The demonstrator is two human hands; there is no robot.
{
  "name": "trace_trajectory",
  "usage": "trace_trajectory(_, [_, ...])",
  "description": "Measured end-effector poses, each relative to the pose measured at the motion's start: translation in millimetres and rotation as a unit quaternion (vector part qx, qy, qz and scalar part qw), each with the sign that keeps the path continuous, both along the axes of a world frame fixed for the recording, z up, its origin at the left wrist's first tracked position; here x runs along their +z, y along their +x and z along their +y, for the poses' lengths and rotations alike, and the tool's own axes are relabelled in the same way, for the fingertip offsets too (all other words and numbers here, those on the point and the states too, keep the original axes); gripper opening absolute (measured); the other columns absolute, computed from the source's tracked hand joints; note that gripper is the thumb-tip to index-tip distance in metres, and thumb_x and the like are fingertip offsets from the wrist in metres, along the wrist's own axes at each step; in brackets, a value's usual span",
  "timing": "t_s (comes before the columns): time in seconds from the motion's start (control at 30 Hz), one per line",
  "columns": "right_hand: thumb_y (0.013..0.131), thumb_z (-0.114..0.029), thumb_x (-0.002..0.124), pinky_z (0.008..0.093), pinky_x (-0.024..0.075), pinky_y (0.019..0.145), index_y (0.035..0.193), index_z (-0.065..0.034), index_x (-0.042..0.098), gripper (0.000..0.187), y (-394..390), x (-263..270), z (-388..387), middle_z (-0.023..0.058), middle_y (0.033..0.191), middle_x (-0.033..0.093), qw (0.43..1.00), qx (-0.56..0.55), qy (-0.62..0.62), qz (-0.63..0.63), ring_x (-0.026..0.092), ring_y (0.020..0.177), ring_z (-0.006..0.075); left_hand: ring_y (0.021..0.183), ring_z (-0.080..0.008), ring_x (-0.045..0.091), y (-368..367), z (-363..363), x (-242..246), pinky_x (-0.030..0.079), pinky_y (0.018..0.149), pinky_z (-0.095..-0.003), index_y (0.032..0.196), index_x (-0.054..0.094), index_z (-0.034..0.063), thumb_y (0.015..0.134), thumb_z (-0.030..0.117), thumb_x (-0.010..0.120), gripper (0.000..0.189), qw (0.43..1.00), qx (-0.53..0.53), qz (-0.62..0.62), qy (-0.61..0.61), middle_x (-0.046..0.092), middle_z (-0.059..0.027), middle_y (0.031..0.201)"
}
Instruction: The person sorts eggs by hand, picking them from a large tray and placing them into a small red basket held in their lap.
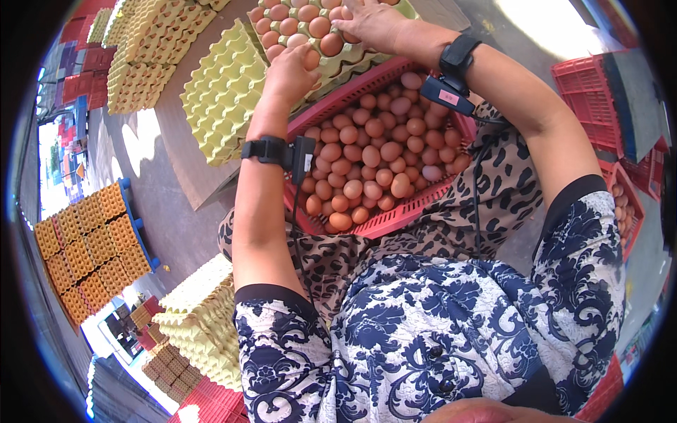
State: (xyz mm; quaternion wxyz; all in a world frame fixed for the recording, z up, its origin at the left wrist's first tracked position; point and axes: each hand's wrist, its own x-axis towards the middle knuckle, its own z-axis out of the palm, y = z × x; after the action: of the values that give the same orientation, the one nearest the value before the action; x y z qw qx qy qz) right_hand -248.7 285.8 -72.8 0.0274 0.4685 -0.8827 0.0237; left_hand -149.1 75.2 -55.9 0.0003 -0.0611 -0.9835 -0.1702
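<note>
My left hand (291, 76) is at the near left corner of a filled egg tray, its fingers and thumb around a brown egg (311, 60). My right hand (375, 25) reaches over the tray's right part with its fingers among the eggs; whether it grips one is hidden. The pale yellow-green pulp egg tray (346, 53) holds rows of brown eggs and rests on other trays. Below both wrists, a red plastic crate (378, 224) full of loose brown eggs (371, 156) stands against my lap. An egg tray with no eggs in it (227, 95) lies left of the filled one.
Stacked filled trays (158, 47) stand at the upper left on cardboard (195, 169). Pale trays (206, 322) are piled by my left side. Farther left is a pallet load of orange trays (92, 248). Red crates (587, 103) stand at right, one holding eggs (623, 211).
</note>
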Motion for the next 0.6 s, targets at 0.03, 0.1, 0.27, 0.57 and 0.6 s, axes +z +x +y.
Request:
trace_trajectory(0.03, [0.093, -0.019, 0.051, 0.0510, 0.0476, 0.090, 0.124, -0.0046, 0.064, 0.037, 1.0, -2.0, -1.9, 0.0252, 0.134, 0.050, 1.000, 0.000, 0.012, 0.023, 0.052, 0.117, 0.0423, 0.109, -0.0358, 0.063, 0.7, -1.1, -2.3, 0.051, 0.094, -0.0429, 0.126, 0.065, 0.0119, 0.077, 0.026, 0.077, 0.052, 1.000, 0.000, -0.001, 0.000, 0.067, -0.0186, 0.108])
trace_trajectory(0.1, [0.091, -0.019, 0.052, 0.0506, 0.0477, 0.088, 0.121, -0.0041, 0.064, 0.036, 3.5, -4.6, -5.9, 0.0253, 0.131, 0.052, 0.996, 0.015, 0.055, 0.073, 0.053, 0.114, 0.0425, 0.109, -0.0383, 0.062, 0.5, 4.3, -2.5, 0.050, 0.095, -0.0439, 0.127, 0.062, 0.0105, 0.080, 0.024, 0.073, 0.051, 0.994, 0.047, -0.067, -0.079, 0.067, -0.0198, 0.110])
trace_trajectory(0.27, [0.084, -0.019, 0.060, 0.0497, 0.0492, 0.084, 0.109, -0.0028, 0.068, 0.030, 2.8, -7.3, -16.9, 0.0261, 0.117, 0.060, 0.997, -0.051, -0.031, 0.049, 0.059, 0.107, 0.0389, 0.097, -0.0381, 0.065, -17.6, -9.8, -6.7, 0.054, 0.087, -0.0453, 0.120, 0.065, 0.0128, 0.087, 0.021, 0.062, 0.034, 0.989, 0.027, 0.140, -0.028, 0.067, -0.0201, 0.105])
trace_trajectory(0.57, [0.072, -0.027, 0.075, 0.0458, 0.0539, 0.081, 0.103, -0.0108, 0.072, 0.034, -9.2, 10.2, -13.1, 0.0174, 0.097, 0.069, 0.991, -0.044, -0.050, -0.120, 0.066, 0.098, 0.0326, 0.116, -0.0340, 0.059, -16.5, 46.4, -21.2, 0.052, 0.094, -0.0416, 0.117, 0.061, 0.0126, 0.081, 0.024, 0.073, 0.039, 0.984, 0.093, 0.004, -0.151, 0.053, -0.0230, 0.127])
trace_trajectory(0.6, [0.070, -0.029, 0.077, 0.0448, 0.0546, 0.079, 0.102, -0.0087, 0.072, 0.038, -14.4, 13.6, -3.3, 0.0178, 0.095, 0.070, 0.989, -0.025, -0.068, -0.129, 0.067, 0.095, 0.0313, 0.118, -0.0343, 0.058, -15.0, 52.1, -17.0, 0.051, 0.095, -0.0420, 0.118, 0.062, 0.0144, 0.082, 0.025, 0.073, 0.039, 0.986, 0.125, -0.006, -0.105, 0.054, -0.0226, 0.127])
